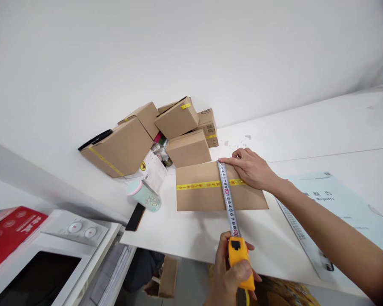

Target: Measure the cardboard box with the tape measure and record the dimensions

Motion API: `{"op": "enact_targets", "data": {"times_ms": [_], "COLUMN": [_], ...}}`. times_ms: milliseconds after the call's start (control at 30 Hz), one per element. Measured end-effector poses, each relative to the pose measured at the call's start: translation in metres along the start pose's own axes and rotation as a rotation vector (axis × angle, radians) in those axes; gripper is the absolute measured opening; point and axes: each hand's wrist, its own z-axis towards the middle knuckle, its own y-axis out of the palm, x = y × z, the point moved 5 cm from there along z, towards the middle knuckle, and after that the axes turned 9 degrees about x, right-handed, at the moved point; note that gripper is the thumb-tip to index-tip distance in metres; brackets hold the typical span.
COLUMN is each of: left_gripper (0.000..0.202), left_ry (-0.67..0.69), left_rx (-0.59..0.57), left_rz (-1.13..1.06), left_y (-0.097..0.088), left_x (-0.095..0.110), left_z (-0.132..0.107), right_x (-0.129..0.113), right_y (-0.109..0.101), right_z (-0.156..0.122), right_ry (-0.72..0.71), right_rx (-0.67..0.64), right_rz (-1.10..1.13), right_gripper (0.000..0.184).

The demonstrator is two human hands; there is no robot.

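From my remote feed, I judge measuring is underway: left hand (229, 278) gripping the tape measure (238, 253), right hand (253, 169) fingering its tip, pinch unclear, across the box (201, 199) at centre frame; reading it calls for steadiness.

One head-worn camera looks forward and down from close above the surface (169, 229), facing the wall (191, 51), which fills the upper part of its view.
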Motion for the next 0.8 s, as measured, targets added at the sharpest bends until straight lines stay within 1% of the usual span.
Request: {"op": "enact_targets", "data": {"times_ms": [267,367,433,467,533,600,667,733,800], "left_gripper": [0.065,0.065,0.068,0.071,0.075,0.079,0.079,0.076,0.066], "left_ry": [-0.002,0.01,0.034,0.057,0.108,0.156,0.182,0.198,0.171], "left_rx": [0.008,-0.041,-0.079,-0.081,-0.05,-0.042,-0.083,-0.119,-0.116], "left_rz": [-0.008,-0.04,-0.061,-0.071,-0.084,-0.095,-0.092,-0.102,-0.108], "left_y": [0.001,0.003,0.001,-0.004,-0.021,-0.044,-0.064,-0.077,-0.081], "left_x": [0.001,0.001,0.007,0.012,0.025,0.039,0.047,0.049,0.044], "left_z": [0.0,-0.002,-0.009,-0.013,-0.021,-0.025,-0.023,-0.017,-0.012], "right_x": [0.0,-0.001,-0.003,-0.005,-0.014,-0.028,-0.044,-0.058,-0.067], "right_y": [0.0,-0.001,-0.004,-0.007,-0.015,-0.023,-0.027,-0.024,-0.014], "right_z": [0.0,0.0,-0.002,-0.005,-0.014,-0.028,-0.049,-0.071,-0.093], "right_ry": [-0.002,0.006,0.029,0.038,0.03,-0.031,-0.119,-0.208,-0.265], "right_rx": [0.005,0.013,0.042,0.069,0.148,0.252,0.356,0.431,0.445], "right_rz": [0.012,0.02,0.031,0.041,0.064,0.078,0.064,0.033,0.0], "right_gripper": [0.053,0.052,0.051,0.05,0.044,0.035,0.03,0.032,0.035]}}
